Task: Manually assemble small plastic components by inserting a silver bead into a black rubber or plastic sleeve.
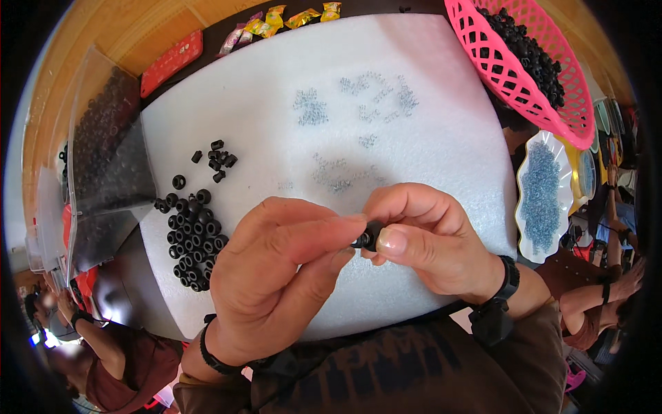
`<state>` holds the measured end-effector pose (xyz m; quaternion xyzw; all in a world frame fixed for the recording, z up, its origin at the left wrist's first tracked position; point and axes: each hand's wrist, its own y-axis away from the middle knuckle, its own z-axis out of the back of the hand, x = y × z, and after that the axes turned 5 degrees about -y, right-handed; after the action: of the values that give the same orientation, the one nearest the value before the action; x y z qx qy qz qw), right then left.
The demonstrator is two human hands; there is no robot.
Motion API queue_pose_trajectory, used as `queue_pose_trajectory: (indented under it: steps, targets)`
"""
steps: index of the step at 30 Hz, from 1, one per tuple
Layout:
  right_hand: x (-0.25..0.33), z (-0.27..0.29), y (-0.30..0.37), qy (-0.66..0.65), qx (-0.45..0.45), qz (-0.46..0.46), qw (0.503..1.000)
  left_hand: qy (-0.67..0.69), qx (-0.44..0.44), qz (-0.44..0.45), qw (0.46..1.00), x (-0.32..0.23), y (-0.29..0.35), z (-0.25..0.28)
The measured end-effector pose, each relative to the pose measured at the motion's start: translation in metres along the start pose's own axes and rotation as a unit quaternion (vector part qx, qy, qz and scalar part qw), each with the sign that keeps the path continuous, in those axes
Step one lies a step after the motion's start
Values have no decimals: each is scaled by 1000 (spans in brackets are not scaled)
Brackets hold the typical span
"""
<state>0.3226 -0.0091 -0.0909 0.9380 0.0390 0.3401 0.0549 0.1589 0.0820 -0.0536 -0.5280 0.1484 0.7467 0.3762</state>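
Black part (pixel 373 235): right there between both hands, held up over the white foam sheet (pixel 441 148), near the front edge.
Left hand (pixel 276 259): closed to a fingertip pinch at the part's left end.
Right hand (pixel 434 234): curled nearly shut, gripping the part's right end between thumb and bent forefinger.
Step in hand: fitting or adjusting at the fingertips, apparently.
Next move: probably calling for careful alignment and light, even pressure.
Hard to make out: mostly covered by fingers; cannot tell one piece from two, nor see inside.
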Motion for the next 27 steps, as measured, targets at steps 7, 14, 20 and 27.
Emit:
queue_pose_trajectory:
  steps: [7,14,20,27]
  targets:
    - [0,0,0,9,3,-8,1000,-99,22,-82,991,-2,-3,3]
    - [0,3,0,19,11,-31,999,-152,-4,-169,974,9,-2,-4]
    - [-2,0,0,86,3,23,996,-117,-49,-73,989,8,0,-10]
    - [-4,2,0,156,9,69,985,-101,-36,-53,993,11,2,-6]
